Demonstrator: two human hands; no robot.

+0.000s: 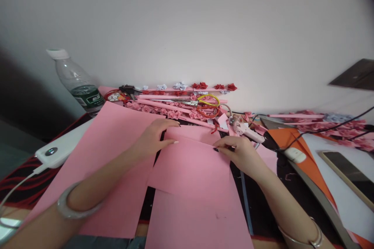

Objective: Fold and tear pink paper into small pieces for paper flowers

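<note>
A sheet of pink paper [189, 169] lies in front of me, its upper part bent over along a slanting edge. My left hand [154, 136] rests at its upper left, thumb and fingers apart, the thumb touching the sheet. At the upper right, my right hand [241, 151] pinches the sheet's edge between thumb and fingers. Under this sheet another pink sheet [198, 221] reaches toward me. A larger pink sheet [117, 171] lies beneath my left forearm.
Behind the sheets lie paper flowers on pink sticks [163, 107], yellow-and-red-handled scissors [209, 103] and a pale pink glue gun [247, 130]. A water bottle [77, 81] and white power bank [62, 146] are left. Orange paper [304, 159] and a phone [349, 175] are right.
</note>
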